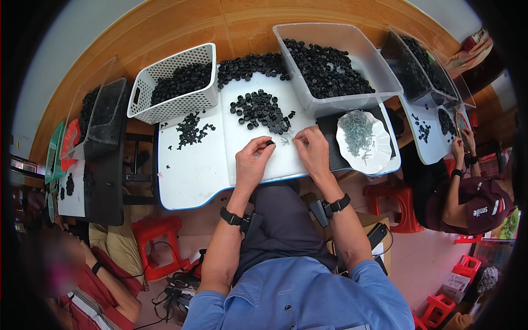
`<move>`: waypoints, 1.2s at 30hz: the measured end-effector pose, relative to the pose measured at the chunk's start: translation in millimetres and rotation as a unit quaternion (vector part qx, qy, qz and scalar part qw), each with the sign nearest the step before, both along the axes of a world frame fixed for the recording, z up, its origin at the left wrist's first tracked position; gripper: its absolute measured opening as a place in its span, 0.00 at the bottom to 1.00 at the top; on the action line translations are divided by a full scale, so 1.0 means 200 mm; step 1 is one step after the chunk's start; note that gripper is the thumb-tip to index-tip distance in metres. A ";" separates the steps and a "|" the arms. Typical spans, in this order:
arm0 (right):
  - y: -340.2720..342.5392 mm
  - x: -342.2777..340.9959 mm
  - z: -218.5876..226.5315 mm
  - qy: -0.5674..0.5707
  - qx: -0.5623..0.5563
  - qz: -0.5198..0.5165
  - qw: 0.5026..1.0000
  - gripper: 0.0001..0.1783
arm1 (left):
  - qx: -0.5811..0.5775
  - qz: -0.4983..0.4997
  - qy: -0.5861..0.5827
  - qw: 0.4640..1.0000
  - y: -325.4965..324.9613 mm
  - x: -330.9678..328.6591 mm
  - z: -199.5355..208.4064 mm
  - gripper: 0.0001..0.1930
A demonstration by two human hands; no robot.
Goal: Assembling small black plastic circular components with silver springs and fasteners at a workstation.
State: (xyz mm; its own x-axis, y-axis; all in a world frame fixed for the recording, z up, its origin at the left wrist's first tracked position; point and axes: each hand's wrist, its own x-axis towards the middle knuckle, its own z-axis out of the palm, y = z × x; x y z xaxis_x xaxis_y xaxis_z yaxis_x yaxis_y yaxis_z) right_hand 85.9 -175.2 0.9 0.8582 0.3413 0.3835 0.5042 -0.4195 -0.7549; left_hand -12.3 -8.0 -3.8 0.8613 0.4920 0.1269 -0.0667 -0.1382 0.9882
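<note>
Over the white tabletop (203,170), my left hand (251,162) pinches a small black round cap (269,143) between thumb and fingertips. My right hand (313,151) is a short way to its right, with thumb and fingers closed together; whatever they hold is too small to make out. Between the two hands lie a few small translucent pieces (285,138). Just beyond them is a loose pile of black round caps (261,113). To the right of my right hand, a white scalloped plate (383,153) bears a heap of greyish-green translucent pieces (357,131).
A white perforated basket (173,109) and a large clear bin (352,103), both with black parts, stand at the back. Smaller black parts (191,132) lie scattered at left. Co-workers sit on both sides, near red stools (159,247). The table's blue-edged front (192,206) curves before me.
</note>
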 end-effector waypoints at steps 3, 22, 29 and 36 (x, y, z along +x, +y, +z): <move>0.01 0.00 0.00 0.010 0.018 -0.011 1.000 0.07 | -0.006 -0.004 0.000 1.000 0.00 0.01 0.00 0.14; 0.00 -0.03 0.01 -0.061 0.028 -0.008 0.998 0.02 | -0.038 -0.009 0.004 0.999 0.05 0.01 0.02 0.12; -0.02 -0.02 0.01 -0.046 0.053 -0.003 0.998 0.02 | 0.245 0.104 -0.017 0.964 0.56 0.18 0.37 0.13; 0.00 -0.01 0.04 -0.022 0.088 0.027 0.995 0.03 | 0.421 0.040 -0.075 0.903 0.54 0.25 0.50 0.20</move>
State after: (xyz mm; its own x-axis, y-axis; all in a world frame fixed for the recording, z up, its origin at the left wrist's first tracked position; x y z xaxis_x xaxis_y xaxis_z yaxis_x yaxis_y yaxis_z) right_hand 84.9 -174.7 8.0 0.8215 0.3100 0.4786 0.5566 -0.2535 -0.7912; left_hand 36.7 99.6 96.3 0.7696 0.2269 0.5969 -0.1473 -0.8465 0.5117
